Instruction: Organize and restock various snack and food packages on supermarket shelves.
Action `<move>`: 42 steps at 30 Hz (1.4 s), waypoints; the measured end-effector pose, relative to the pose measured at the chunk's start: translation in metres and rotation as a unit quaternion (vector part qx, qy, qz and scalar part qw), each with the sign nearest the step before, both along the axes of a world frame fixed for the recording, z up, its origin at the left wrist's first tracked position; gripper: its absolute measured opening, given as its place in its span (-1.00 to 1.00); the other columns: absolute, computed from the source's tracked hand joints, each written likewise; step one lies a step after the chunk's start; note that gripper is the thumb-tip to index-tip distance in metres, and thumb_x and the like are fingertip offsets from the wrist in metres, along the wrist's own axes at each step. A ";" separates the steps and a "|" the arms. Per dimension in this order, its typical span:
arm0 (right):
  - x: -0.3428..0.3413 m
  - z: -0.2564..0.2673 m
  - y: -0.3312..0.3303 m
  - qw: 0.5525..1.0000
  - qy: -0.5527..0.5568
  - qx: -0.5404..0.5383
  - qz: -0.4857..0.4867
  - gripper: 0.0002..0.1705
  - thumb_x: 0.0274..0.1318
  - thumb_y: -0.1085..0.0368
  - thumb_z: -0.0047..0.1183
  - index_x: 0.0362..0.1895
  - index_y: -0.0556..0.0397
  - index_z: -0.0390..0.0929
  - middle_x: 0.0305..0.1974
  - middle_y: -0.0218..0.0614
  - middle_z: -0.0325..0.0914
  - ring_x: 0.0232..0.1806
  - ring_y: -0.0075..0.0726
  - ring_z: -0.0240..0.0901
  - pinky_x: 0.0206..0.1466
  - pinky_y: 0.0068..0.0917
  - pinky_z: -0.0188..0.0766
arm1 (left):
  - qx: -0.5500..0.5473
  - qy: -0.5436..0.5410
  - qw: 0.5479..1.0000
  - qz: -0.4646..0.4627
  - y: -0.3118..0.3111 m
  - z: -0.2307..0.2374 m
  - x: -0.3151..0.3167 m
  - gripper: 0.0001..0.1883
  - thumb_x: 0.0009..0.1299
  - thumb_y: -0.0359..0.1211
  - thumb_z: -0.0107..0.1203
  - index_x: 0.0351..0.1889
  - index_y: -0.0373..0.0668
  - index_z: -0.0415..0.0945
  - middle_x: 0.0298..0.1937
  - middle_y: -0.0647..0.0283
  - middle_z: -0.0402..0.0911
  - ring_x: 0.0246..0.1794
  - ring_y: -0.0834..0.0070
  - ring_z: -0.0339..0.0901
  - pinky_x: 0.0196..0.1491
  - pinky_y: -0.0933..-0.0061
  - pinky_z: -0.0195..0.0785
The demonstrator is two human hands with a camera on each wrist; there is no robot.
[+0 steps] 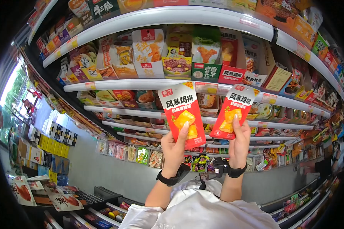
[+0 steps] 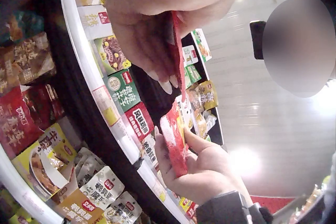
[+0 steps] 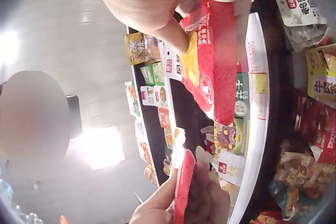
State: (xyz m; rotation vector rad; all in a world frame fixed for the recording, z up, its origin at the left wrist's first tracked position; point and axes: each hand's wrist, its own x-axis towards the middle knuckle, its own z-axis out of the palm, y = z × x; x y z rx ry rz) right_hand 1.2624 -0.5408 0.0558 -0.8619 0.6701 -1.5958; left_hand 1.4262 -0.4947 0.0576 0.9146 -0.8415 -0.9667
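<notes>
Each hand holds up a red and white snack packet with yellow food pieces printed on its front. In the head view my left hand [image 1: 173,149] pinches the left packet [image 1: 182,114] near its lower left edge, thumb on the front and fingers behind. My right hand [image 1: 239,141] grips the right packet [image 1: 233,110] the same way at its lower right side. Both packets stand upright, tilted slightly, with their printed faces toward the head camera. The left wrist view shows the left packet [image 2: 178,56] edge-on. In the right wrist view the right packet [image 3: 220,61] hangs from the fingers.
Curved store shelves with white edges [image 1: 172,15] rise behind the packets, filled with boxed snacks. A red box of similar packets [image 1: 232,74] sits on the shelf behind. Stacked cartons [image 1: 51,149] stand on the floor at left, and a rack with pouches [image 1: 65,198] is at lower left.
</notes>
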 end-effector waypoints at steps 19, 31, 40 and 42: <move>0.004 0.015 -0.001 0.999 -0.018 -0.030 -0.035 -0.67 0.15 0.28 0.00 -0.03 0.19 0.41 -0.14 -0.30 0.52 -0.16 -0.55 0.45 -0.04 -0.56 0.34 | -0.041 -0.061 0.993 0.087 -0.005 -0.001 0.003 -0.77 0.37 -0.35 0.03 -0.35 -0.39 0.53 -0.54 0.46 0.47 -0.55 0.83 0.24 -0.50 0.72 0.07; 0.005 0.016 -0.004 0.999 -0.039 -0.016 -0.020 -0.64 0.18 0.29 -0.04 0.04 0.17 0.36 -0.08 -0.32 0.49 -0.08 -0.54 0.41 0.02 -0.53 0.31 | -0.037 -0.087 0.990 0.101 -0.019 -0.005 0.001 -0.75 0.40 -0.34 -0.03 -0.24 -0.39 0.51 -0.42 0.31 0.56 -0.46 0.75 0.39 -0.40 0.63 0.25; 0.017 0.007 0.005 0.994 0.065 -0.025 0.081 -0.53 0.24 0.29 -0.10 0.18 0.12 0.12 0.03 -0.35 0.30 0.07 -0.58 0.20 0.14 -0.55 0.17 | -0.022 -0.293 0.956 -0.014 -0.016 -0.002 -0.038 -0.76 0.36 -0.32 0.00 -0.31 -0.38 0.50 -0.65 0.16 0.46 -0.65 0.66 0.29 -0.55 0.50 0.18; 0.006 0.004 0.002 0.992 0.064 -0.035 0.099 -0.55 0.24 0.28 -0.11 0.17 0.10 0.12 0.02 -0.35 0.30 0.05 -0.58 0.21 0.12 -0.56 0.18 | -0.029 -0.274 0.961 -0.016 -0.021 0.001 -0.048 -0.77 0.35 -0.33 0.02 -0.30 -0.37 0.51 -0.65 0.20 0.46 -0.65 0.67 0.27 -0.54 0.53 0.19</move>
